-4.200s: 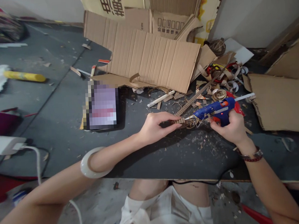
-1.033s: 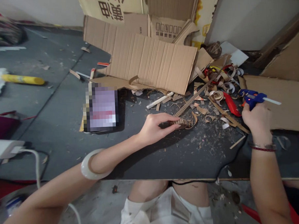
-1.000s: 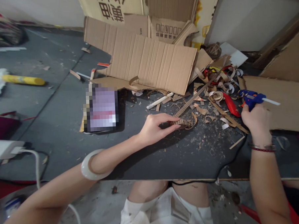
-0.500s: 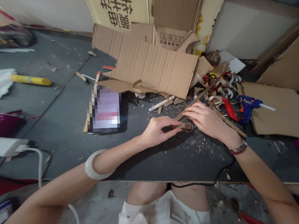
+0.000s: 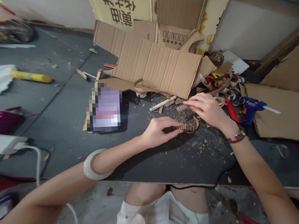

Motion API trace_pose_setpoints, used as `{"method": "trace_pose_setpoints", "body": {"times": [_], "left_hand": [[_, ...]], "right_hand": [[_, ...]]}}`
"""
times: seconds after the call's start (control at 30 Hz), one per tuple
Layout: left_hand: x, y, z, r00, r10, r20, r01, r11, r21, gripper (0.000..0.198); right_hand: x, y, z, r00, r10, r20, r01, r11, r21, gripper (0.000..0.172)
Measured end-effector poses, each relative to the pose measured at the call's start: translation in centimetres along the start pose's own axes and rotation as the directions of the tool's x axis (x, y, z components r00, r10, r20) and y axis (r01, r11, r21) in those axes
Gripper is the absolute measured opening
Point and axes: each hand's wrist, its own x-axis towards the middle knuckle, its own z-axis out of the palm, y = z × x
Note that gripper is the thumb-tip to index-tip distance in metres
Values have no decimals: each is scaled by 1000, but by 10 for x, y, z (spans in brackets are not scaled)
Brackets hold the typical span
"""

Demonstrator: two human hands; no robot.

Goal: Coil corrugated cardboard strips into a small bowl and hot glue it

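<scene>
Cardboard strip (image 5: 181, 108) is pinched in our right hand (image 5: 210, 110), left of the glue gun (image 5: 250, 108), while farther left of it our left hand (image 5: 156, 133) lightly pinches a small ridged piece (image 5: 188, 127); we seem to be positioning the strip, and the next move calls for careful alignment.

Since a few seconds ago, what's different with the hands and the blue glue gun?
The right hand let go of the blue glue gun, now farther right, and came back left to hold a ridged cardboard strip, whose near end moved away from the person. The left hand still pinches the small cardboard piece; the yellow tube stayed put.
</scene>
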Motion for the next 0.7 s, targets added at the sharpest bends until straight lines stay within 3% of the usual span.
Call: {"method": "trace_pose_setpoints", "body": {"times": [0.07, 0.17, 0.4, 0.7], "left_hand": [[0, 0, 0, 1000, -28, -13, 28, 1000, 12, 15], [1, -1, 0, 992, -114, -51, 115, 993, 15, 15], [2, -6, 0, 951, -278, -138, 270, 960, -72, 17], [1, -9, 1, 947, -274, -168, 268, 962, -61, 15]], "right_hand": [[-1, 1, -8, 995, -10, -95, 10, 1000, -2, 29], [-1, -1, -18, 991, -34, -126, 32, 999, -17, 34], [-4, -10, -28, 995, -86, -40, 86, 996, 2, 43], [-3, -16, -29, 991, -128, 29, 128, 992, -12, 42]]}}
